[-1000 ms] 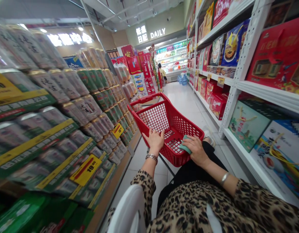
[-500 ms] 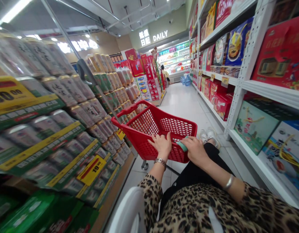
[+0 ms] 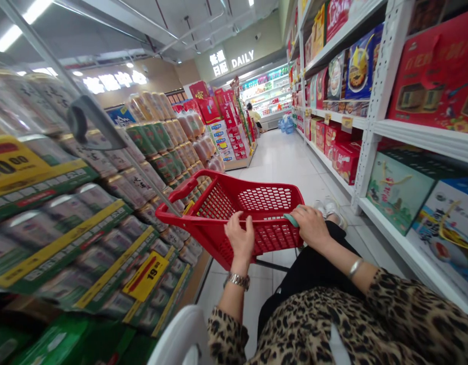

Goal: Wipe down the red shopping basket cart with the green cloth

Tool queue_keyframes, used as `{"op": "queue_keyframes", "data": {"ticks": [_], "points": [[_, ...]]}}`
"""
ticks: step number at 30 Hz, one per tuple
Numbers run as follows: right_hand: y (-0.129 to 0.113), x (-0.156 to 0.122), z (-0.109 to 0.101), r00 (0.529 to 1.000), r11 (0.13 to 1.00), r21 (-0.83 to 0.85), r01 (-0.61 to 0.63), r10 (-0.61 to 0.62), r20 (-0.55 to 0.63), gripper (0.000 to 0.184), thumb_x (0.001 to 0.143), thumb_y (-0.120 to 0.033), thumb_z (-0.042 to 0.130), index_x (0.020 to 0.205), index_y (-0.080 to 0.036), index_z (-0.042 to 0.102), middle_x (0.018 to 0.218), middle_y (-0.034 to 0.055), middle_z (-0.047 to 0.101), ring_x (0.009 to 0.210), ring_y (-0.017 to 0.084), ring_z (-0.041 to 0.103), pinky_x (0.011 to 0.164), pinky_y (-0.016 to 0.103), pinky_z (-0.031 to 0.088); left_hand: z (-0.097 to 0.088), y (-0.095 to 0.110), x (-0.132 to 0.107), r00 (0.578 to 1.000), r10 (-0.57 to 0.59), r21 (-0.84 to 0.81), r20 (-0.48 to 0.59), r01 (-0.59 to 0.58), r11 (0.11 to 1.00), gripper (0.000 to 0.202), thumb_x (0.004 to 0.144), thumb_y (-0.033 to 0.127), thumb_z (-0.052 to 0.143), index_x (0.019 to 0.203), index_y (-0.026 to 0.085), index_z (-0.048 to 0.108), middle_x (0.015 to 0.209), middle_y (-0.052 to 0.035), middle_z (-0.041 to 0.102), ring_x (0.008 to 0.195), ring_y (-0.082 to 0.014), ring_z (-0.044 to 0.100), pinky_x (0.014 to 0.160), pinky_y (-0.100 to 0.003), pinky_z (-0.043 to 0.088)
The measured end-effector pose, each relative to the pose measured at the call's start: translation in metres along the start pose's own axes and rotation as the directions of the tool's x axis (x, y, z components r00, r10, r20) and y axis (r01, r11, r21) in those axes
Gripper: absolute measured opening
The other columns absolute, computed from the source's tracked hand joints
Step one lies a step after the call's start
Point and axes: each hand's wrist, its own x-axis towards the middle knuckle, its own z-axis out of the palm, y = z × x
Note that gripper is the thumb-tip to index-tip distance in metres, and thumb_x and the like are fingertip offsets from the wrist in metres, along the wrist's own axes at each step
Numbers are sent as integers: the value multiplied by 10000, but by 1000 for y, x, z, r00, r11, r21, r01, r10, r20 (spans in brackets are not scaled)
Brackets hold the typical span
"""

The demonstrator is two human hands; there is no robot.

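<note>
A red plastic shopping cart (image 3: 270,186) stands tilted in view before me, its perforated basket facing up. My left hand (image 3: 239,235), with a metal watch at the wrist, is closed over the cart's near rim, fingers curled to the inside. At the rim's right corner, my right hand (image 3: 312,225) presses a green cloth (image 3: 291,219) against the red edge. Most of the cloth is hidden under the fingers. A silver bracelet circles the right wrist.
Stacked drink cans (image 3: 105,235) with yellow price signs (image 3: 147,275) line the left side. A grey pole with a hook (image 3: 91,124) crosses there. White shelving (image 3: 371,121) with gift boxes runs along the right. A person (image 3: 255,116) is far down the aisle.
My left hand has shifted left along the rim, its spread fingers now curled over it. My right hand and the cloth have moved slightly right, to the corner. The cart appears turned and shifted left.
</note>
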Motion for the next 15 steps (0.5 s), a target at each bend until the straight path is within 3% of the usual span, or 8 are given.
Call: {"op": "queue_keyframes", "data": {"ticks": [2, 5, 8, 9, 11, 13, 15], "points": [[12, 5, 2, 1000, 1000, 3, -4, 4, -10, 404, 873, -1, 466, 1074, -233, 728, 1178, 63, 746, 1257, 279, 531, 967, 411, 367, -26, -23, 18, 984, 8, 66, -179, 3, 998, 282, 928, 371, 538, 1134, 197, 620, 1201, -161, 701, 1160, -291, 635, 1094, -493, 447], [27, 12, 9, 999, 999, 8, -33, 33, -19, 447, 865, 5, 453, 1110, -243, 733, 1233, 54, 733, 1278, 280, 517, 1011, 421, 370, -70, -56, 45, 907, -2, 196, -422, 93, 976, 423, 904, 443, 549, 1221, 164, 576, 1270, -206, 655, 1239, -344, 587, 1109, -533, 405], [36, 16, 15, 995, 995, -7, -100, 100, -25, 486, 869, -8, 447, 1199, -237, 720, 1324, 66, 699, 1296, 294, 494, 1017, 433, 391, -107, -77, 67, 844, 70, 294, -532, 107, 950, 579, 876, 495, 574, 1321, 128, 524, 1352, -243, 605, 1322, -365, 527, 1138, -534, 361], [37, 17, 17, 992, 992, -16, -122, 121, -27, 496, 869, -16, 452, 1234, -234, 710, 1352, 75, 685, 1299, 306, 485, 1003, 442, 404, -116, -81, 72, 838, 89, 314, -538, 101, 944, 623, 863, 510, 578, 1339, 113, 516, 1361, -252, 601, 1322, -369, 525, 1141, -534, 355], [38, 18, 18, 988, 988, -32, -151, 150, -28, 512, 872, -36, 467, 1289, -234, 688, 1396, 90, 660, 1295, 332, 472, 963, 461, 425, -128, -85, 79, 876, 114, 360, -469, 72, 930, 571, 869, 520, 526, 1269, 117, 583, 1270, -233, 663, 1239, -364, 579, 1146, -549, 339], [36, 18, 18, 987, 986, -42, -161, 160, -28, 521, 877, -53, 476, 1321, -244, 670, 1426, 93, 641, 1285, 350, 465, 932, 475, 431, -134, -86, 80, 937, 123, 428, -327, 31, 903, 448, 897, 502, 420, 1003, 163, 693, 987, -172, 737, 1045, -335, 646, 1142, -567, 321], [30, 19, 16, 987, 986, -43, -158, 157, -27, 524, 878, -61, 479, 1330, -250, 664, 1437, 90, 635, 1277, 356, 461, 920, 483, 428, -135, -85, 77, 966, 126, 496, -228, 4, 868, 475, 915, 476, 330, 709, 211, 667, 709, -120, 682, 879, -301, 646, 1124, -561, 322]]}}
